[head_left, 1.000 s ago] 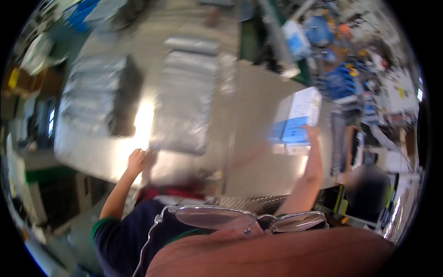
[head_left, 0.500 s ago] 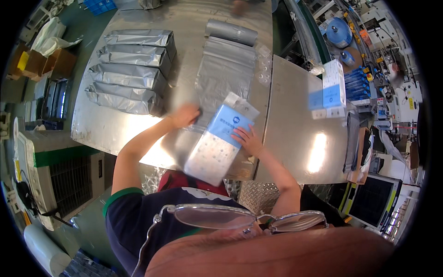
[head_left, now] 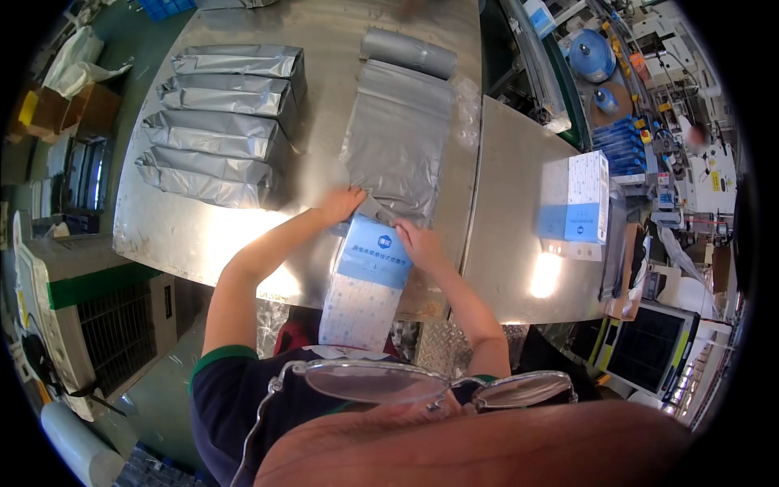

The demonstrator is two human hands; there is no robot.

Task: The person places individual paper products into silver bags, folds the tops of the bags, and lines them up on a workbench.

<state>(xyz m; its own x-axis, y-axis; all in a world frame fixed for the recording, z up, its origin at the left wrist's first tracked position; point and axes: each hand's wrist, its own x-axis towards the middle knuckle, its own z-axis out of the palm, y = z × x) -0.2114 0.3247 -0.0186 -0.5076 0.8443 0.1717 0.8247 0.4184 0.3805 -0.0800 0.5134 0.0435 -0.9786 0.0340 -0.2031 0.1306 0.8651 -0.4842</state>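
Observation:
A blue-and-white tissue pack (head_left: 365,280) with a clear hanging flap at its top stands out over the table's front edge, close to my body. My left hand (head_left: 342,204) is closed at the left end of the flap, beside the front end of the grey plastic bags. My right hand (head_left: 419,245) pinches the pack's top right corner, fingers bent. Directly beyond both hands lies a flat stack of grey bags (head_left: 398,134), partly covered by the flap. Behind it is a rolled grey bag bundle (head_left: 408,52).
Several filled silver-grey bags (head_left: 207,174) lie in a row at the left of the metal table (head_left: 195,231). On the right-hand table, another blue-and-white pack (head_left: 586,199) stands near a conveyor (head_left: 531,69). A boxy machine with a grille (head_left: 109,316) is at lower left.
The tissue pack has swung more upright and nearer to me. Both hands have come together at its top end. The pack on the right has moved nearer, and another has appeared on the conveyor.

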